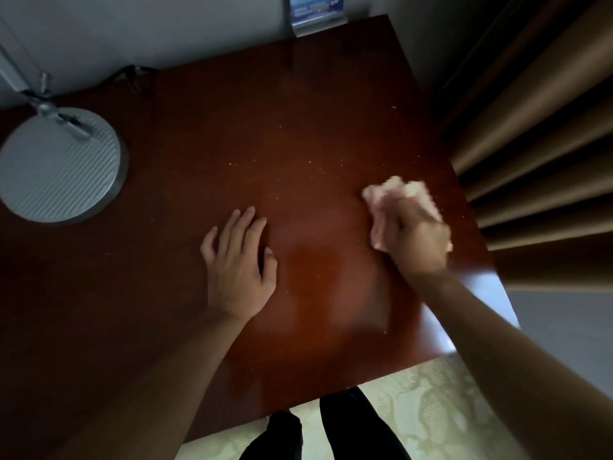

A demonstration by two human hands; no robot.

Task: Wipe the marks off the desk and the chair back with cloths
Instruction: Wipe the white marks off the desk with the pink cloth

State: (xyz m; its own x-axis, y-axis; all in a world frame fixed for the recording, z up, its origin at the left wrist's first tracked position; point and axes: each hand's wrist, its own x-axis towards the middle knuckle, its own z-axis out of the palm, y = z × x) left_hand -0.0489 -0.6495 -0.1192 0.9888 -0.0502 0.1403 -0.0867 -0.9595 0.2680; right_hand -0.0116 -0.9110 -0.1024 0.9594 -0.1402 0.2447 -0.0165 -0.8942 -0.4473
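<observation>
A dark red-brown wooden desk (pixel 232 134) fills the view. Small pale specks (pixel 311 162) are scattered over its middle and right part. My right hand (pixel 416 240) grips a crumpled pale pink cloth (pixel 391 192) and presses it on the desk near the right edge; hand and cloth are motion-blurred. My left hand (pixel 238 260) lies flat on the desk with fingers straight and spread, left of the cloth. No chair is in view.
A round grey lamp base (pixel 56 167) with a metal arm stands at the desk's left. A blue card in a clear stand (pixel 316 14) sits at the back edge by the wall. Brown curtains (pixel 537 144) hang at the right. Pale patterned floor (pixel 431 419) lies below.
</observation>
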